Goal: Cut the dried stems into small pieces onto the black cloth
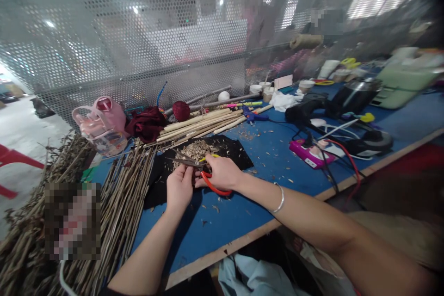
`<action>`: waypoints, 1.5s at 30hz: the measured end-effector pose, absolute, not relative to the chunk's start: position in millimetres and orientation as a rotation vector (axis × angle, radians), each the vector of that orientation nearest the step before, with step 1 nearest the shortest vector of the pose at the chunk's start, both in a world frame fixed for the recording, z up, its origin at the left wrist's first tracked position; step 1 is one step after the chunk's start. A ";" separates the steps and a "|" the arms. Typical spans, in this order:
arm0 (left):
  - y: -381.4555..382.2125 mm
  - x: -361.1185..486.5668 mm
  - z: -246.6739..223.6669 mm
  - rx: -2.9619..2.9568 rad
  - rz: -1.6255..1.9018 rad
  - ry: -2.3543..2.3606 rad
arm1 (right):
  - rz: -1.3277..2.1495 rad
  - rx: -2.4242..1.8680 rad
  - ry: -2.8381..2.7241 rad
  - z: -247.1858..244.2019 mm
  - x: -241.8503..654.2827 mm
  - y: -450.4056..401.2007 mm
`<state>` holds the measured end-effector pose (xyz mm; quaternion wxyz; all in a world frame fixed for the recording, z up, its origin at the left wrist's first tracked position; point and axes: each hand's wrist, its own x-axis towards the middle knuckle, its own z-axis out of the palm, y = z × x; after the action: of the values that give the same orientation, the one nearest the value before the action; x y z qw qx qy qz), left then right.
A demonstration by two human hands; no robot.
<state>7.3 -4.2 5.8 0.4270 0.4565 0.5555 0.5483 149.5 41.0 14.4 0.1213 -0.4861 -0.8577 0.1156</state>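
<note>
My right hand [220,173] is wrapped round the red and yellow handles of a pair of scissors [215,185]. The dark blades point left, parted slightly, above a heap of small tan cuttings [197,149]. Just below the blades is my left hand [179,187], its fingers pinched together close to my right fingertips; what they hold, if anything, is too small to make out. Under the heap lies a black cloth [159,189] on the blue table [208,229].
Long dry stems [118,199] lie at the left. Behind the cloth are peeled sticks [204,122], a dark red yarn ball [181,111] and a blue glue gun [255,115]. A pink power strip [311,154] with cables sits at the right.
</note>
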 end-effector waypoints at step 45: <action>-3.5 -2.9 -0.5 1.330 1.209 1.527 | 0.246 -1.370 -2.477 10.2 151.6 43.1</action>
<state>-2.9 -3.5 -0.5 0.3814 0.5213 0.5985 0.4739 151.6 43.1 10.2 0.1494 -0.4768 -0.8620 0.0858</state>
